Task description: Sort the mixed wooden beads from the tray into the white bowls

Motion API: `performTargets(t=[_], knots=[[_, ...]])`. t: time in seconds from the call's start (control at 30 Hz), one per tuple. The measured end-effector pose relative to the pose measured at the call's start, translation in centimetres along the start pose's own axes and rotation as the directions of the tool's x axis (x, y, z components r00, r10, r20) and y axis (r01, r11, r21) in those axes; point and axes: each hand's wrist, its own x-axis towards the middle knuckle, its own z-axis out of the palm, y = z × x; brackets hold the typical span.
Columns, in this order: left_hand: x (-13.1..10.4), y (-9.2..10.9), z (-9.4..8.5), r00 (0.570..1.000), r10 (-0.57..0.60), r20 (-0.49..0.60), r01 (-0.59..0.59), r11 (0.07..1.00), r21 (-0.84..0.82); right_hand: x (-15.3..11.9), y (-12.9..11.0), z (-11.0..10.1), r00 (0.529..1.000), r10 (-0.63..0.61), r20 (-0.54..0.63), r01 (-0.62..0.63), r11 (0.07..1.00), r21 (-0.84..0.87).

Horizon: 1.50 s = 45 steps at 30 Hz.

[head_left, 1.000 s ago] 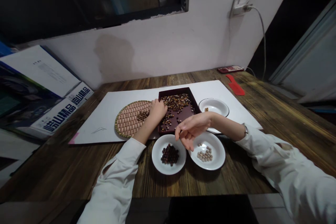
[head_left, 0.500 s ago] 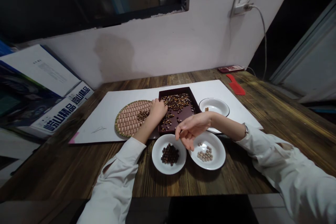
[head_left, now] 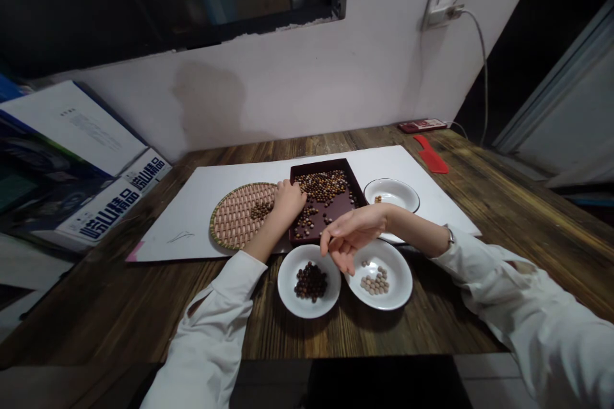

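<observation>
My left hand point(head_left: 290, 199) rests at the left edge of a dark red tray point(head_left: 341, 204) that holds many brown, yellow and pale beads. Its fingers are bent, and their tips are too small to make out. Under that wrist lies a round woven mat point(head_left: 235, 217) with a cluster of brown beads point(head_left: 261, 209). My right hand point(head_left: 346, 244), palm turned up and fingers loosely curled apart, hovers over the inner rim of a white bowl point(head_left: 398, 287) of pale beads point(head_left: 377, 282). Beside it, another white bowl point(head_left: 288, 294) contains dark beads point(head_left: 311, 282).
Behind my right forearm sits a white dish point(head_left: 403, 192) with a few tan beads. A red scraper point(head_left: 432, 158) and a phone point(head_left: 422, 126) lie at the back right. Boxes point(head_left: 105, 211) stand at the left, and a white board point(head_left: 182, 204) lies under the tray.
</observation>
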Motion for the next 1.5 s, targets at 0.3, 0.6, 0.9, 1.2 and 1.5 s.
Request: performTargets(t=[0.3,0.6,0.9,1.2,1.5], knots=[[0.0,0.0,0.2,1.0,0.004,-0.023,-0.005,1.0,-0.006,0.1,0.2,-0.3,0.999,-0.015,0.031,0.015,1.0,0.01],[0.2,0.0,0.3,1.0,0.024,-0.019,-0.025,0.999,-0.046,0.1,0.2,-0.5,0.999,-0.011,0.044,0.011,1.0,0.016],[0.9,-0.4,0.9,0.973,0.228,-0.029,-0.229,0.973,-0.039,0.0,0.3,-0.6,0.999,-0.01,0.046,0.009,1.0,0.015],[1.2,-0.4,1.0,0.939,0.345,0.008,-0.344,0.938,-0.033,0.1,0.0,-0.3,1.0,0.009,0.014,-0.009,1.0,0.006],[0.7,-0.3,0.3,0.936,0.351,0.033,-0.351,0.936,-0.022,0.0,-0.3,0.4,0.999,0.01,-0.041,-0.011,1.0,-0.013]])
